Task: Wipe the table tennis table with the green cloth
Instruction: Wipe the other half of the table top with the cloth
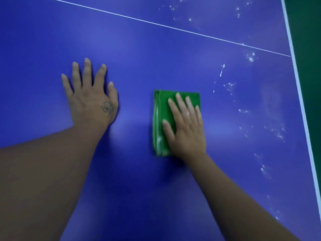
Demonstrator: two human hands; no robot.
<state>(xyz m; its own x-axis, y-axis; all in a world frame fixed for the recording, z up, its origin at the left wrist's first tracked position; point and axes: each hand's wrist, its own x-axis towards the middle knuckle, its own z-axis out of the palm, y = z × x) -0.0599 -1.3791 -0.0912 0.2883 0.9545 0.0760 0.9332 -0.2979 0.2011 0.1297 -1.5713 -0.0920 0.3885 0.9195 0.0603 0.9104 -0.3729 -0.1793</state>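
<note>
The blue table tennis table (156,54) fills almost the whole view. A folded green cloth (160,108) lies flat on it at the centre. My right hand (186,125) presses down on the cloth with straight fingers, covering its right half. My left hand (90,94) rests flat on the bare table surface to the left of the cloth, fingers spread, apart from the cloth.
A thin white line (156,24) runs diagonally across the table's far part. The white-edged side of the table (298,87) runs down the right, with dark green floor (309,32) beyond it. White specks and smears (250,57) dot the table's right side.
</note>
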